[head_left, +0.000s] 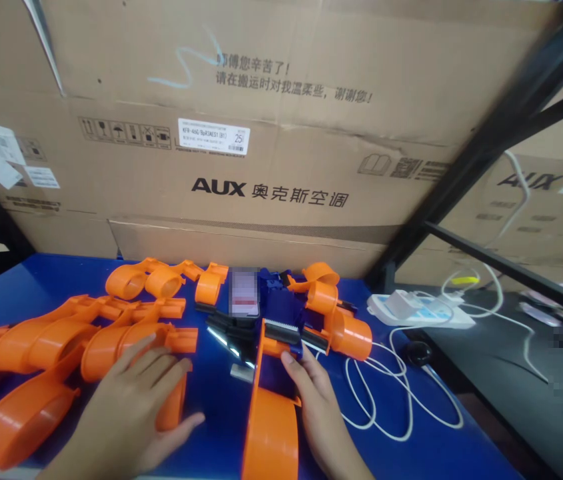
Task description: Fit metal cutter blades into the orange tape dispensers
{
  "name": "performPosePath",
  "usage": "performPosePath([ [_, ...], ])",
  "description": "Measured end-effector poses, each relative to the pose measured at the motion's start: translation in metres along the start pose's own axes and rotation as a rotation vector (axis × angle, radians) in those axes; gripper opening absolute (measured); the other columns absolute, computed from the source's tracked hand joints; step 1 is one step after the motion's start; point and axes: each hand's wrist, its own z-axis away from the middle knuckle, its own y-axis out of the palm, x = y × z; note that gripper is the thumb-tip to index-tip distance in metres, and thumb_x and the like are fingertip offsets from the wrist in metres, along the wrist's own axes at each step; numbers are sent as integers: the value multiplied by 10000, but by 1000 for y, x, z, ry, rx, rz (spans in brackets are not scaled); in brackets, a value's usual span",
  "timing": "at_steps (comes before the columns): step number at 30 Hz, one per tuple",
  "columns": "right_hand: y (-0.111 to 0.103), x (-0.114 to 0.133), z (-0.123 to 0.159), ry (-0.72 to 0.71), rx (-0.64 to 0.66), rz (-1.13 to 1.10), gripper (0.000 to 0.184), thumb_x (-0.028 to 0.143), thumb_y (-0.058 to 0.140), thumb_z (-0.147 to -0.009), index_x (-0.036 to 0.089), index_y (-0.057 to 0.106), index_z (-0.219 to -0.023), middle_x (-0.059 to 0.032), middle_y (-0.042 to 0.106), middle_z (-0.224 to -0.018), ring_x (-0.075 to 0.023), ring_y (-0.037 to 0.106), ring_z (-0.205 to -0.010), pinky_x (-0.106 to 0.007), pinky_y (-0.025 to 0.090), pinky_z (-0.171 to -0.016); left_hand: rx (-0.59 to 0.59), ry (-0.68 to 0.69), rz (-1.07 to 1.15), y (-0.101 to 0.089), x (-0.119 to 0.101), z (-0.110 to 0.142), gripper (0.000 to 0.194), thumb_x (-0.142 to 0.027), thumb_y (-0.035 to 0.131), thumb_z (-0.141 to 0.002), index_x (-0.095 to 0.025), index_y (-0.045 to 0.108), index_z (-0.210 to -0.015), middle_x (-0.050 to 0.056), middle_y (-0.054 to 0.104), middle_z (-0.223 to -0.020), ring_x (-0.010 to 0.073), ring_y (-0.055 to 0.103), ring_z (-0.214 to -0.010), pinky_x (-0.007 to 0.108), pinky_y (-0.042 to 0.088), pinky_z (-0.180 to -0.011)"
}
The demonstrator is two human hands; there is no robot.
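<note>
My right hand [318, 393] grips an orange plastic part [271, 427] with a wide curved band at the near end. A dark piece with a toothed edge [281, 331] is at this part's far end, close to my thumb. My left hand [136, 400] is open, fingers spread and thumb apart, over the nearest of several similar orange ring-shaped parts [106, 350]. One orange piece [171, 403] shows between its thumb and fingers; whether the hand touches it I cannot tell. Between my hands lie black pieces with shiny strips [231, 340] and a small silvery piece [242, 373].
Beyond my hands a phone [244, 293] stands near dark blue parts [278, 293]. More orange parts [351, 333] sit at the right, beside white cables [408, 400] and a power strip [421, 310]. A large cardboard box [271, 160] backs the blue table [211, 440]; a black metal frame [456, 180] rises at right.
</note>
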Motion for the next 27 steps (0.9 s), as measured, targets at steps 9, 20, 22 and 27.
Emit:
performPosePath([
  [9, 10, 5, -9, 7, 137, -22, 361, 462, 739, -911, 327, 730, -1246, -26, 742, -1284, -284, 667, -1223, -421, 482, -1097, -10, 3, 12, -3, 42, 10, 734, -625, 740, -803, -243, 622, -1417, 122, 695, -1360, 400, 624, -1257, 597, 336, -1169],
  [20, 13, 20, -28, -40, 106, -81, 385, 526, 782, -833, 305, 764, -1149, -23, 784, -1152, -295, 706, -1107, -412, 511, -1023, -364, -443, 1199, 19, -74, -61, 640, -684, 460, -957, -336, 533, -1489, 69, 483, -1604, 359, 462, -1450, 517, 482, -1112],
  [22, 15, 26, -39, -75, 158, -54, 379, 532, 768, -841, 289, 764, -1132, -30, 784, -1134, -287, 706, -1089, -401, 515, -1007, -275, -638, 1542, 30, -85, -94, 606, -621, 542, -959, -319, 540, -1485, 71, 503, -1589, 342, 460, -1456, 509, 460, -1136],
  [27, 20, 30, -68, -156, 277, 38, 323, 486, 724, -884, 247, 738, -1100, -30, 766, -1009, -237, 696, -970, -366, 531, -916, -318, -948, 1991, 44, -87, -141, 521, -577, 732, -845, -220, 745, -1224, 113, 747, -1251, 332, 674, -1204, 440, 562, -993],
])
